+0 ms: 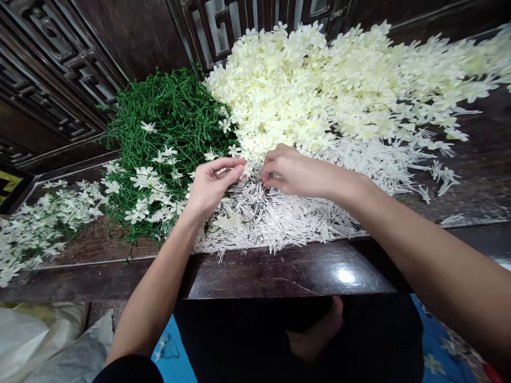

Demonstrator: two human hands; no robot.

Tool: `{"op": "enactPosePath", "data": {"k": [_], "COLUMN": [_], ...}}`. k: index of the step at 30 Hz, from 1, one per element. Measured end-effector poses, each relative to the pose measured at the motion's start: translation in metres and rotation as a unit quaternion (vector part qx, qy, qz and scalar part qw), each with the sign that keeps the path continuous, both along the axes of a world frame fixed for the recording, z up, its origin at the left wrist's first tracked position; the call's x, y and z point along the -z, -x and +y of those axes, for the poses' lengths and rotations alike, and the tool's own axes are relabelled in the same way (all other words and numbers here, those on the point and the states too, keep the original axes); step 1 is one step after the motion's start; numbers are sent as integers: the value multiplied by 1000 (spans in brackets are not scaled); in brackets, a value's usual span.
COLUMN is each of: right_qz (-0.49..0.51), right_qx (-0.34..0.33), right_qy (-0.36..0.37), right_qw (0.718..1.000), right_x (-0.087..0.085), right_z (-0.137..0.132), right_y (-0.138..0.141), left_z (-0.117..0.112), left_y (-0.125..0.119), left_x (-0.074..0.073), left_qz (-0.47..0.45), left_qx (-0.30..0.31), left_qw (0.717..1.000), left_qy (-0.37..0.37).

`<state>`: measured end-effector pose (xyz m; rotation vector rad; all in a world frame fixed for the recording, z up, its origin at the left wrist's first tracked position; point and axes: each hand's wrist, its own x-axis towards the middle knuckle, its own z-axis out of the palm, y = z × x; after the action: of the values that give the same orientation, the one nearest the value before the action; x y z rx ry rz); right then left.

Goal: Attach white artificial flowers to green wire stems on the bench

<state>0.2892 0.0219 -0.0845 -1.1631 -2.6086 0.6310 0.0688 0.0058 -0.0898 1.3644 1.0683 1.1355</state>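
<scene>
My left hand (215, 183) is closed in a pinch, with a small white artificial flower (247, 170) at its thumb and fingertips. Just to the right, my right hand (285, 167) is closed with its fingers curled down toward the pile; what lies between its fingertips is hidden. Under both hands spreads a heap of thin white plastic stamens (287, 218). Cream-white loose petals (279, 85) are piled behind them. Left of my left hand is a mound of green plastic stems (163, 111), with several assembled white flowers (146, 178) lying on its front.
More assembled white flowers (56, 218) lie at the bench's left end. The dark wooden bench (279, 274) has a glossy front edge, and a carved wooden back (136, 32) rises behind the piles. Pale sacks (59, 340) sit at lower left; blue sheeting (178, 351) lies below.
</scene>
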Motion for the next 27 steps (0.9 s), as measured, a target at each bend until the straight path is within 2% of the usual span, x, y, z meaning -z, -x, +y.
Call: {"op": "enactPosePath", "data": {"k": [3, 8, 11, 16, 22, 27], "right_qz": [17, 102, 153, 223, 217, 236], "right_qx": [15, 88, 90, 99, 142, 147], "right_qy": [-11, -30, -15, 46, 67, 44], "right_qw": [1000, 990, 984, 969, 963, 960], "right_x": [-2, -10, -13, -16, -21, -22], "right_z": [0, 0, -2, -6, -8, -9], "right_y": [1, 1, 4, 11, 13, 12], "left_z": [0, 0, 0, 2, 1, 0], "left_y": [0, -1, -3, -2, -1, -2], "left_x": [2, 2, 2, 6, 3, 1], "left_qz": [2, -12, -18, -10, -13, -25], "left_qx": [-14, -38, -53, -38, -7, -27], "left_qw": [1000, 999, 997, 998, 1000, 999], "left_qy": [18, 36, 53, 39, 17, 36]}}
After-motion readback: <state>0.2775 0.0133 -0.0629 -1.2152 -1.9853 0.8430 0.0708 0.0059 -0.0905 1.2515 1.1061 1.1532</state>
